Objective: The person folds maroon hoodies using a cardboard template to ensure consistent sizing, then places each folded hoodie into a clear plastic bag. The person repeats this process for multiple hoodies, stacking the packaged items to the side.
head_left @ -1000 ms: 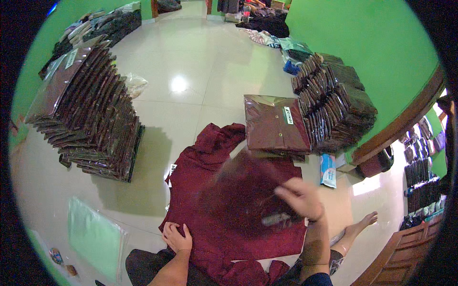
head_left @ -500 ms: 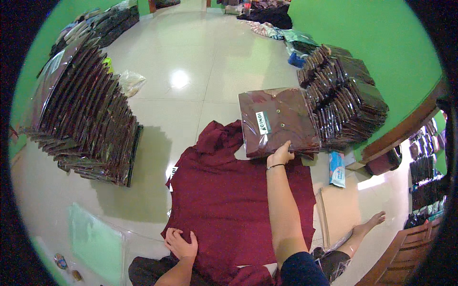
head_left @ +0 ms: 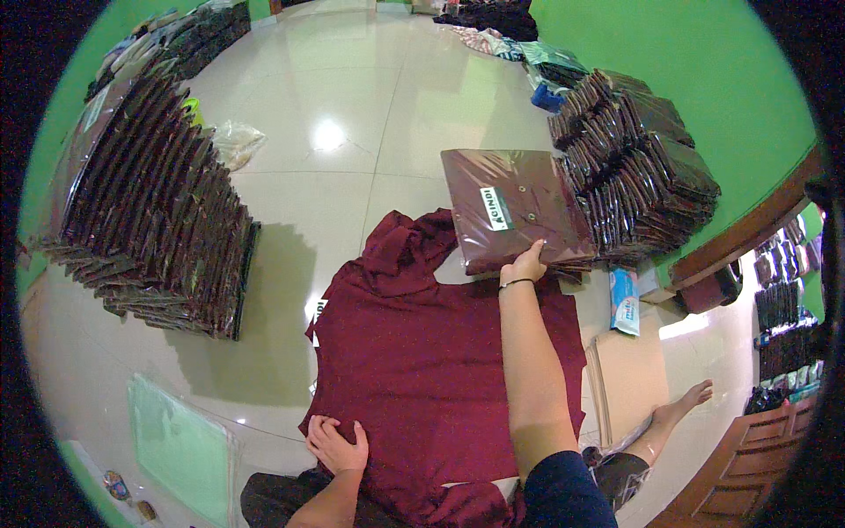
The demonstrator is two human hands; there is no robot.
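Observation:
A maroon garment (head_left: 414, 370) is spread out across the floor in front of me, its sleeve bunched at the far end. My left hand (head_left: 337, 444) rests on its near left edge, fingers spread and holding nothing. With my arm stretched over the garment, my right hand (head_left: 526, 264) grips the near edge of a folded maroon shirt in a clear plastic bag (head_left: 519, 207), thumb on top. A white label shows through the bag. The bagged shirt lies against a stack of similar bagged garments (head_left: 629, 185) at the right; its underside is hidden.
At the left stands a tall, leaning stack of bagged garments (head_left: 158, 211). Clear plastic bags (head_left: 180, 449) lie near left. A blue-and-white packet (head_left: 624, 304) and tan cardboard sheets (head_left: 629, 378) are at the right, near my foot (head_left: 682, 409). Folded clothes (head_left: 185, 44) line the far left wall.
The bagged shirt has shifted slightly farther away and turned a little in my right hand's grip. My left hand stays on the maroon garment. The whole view has shifted slightly.

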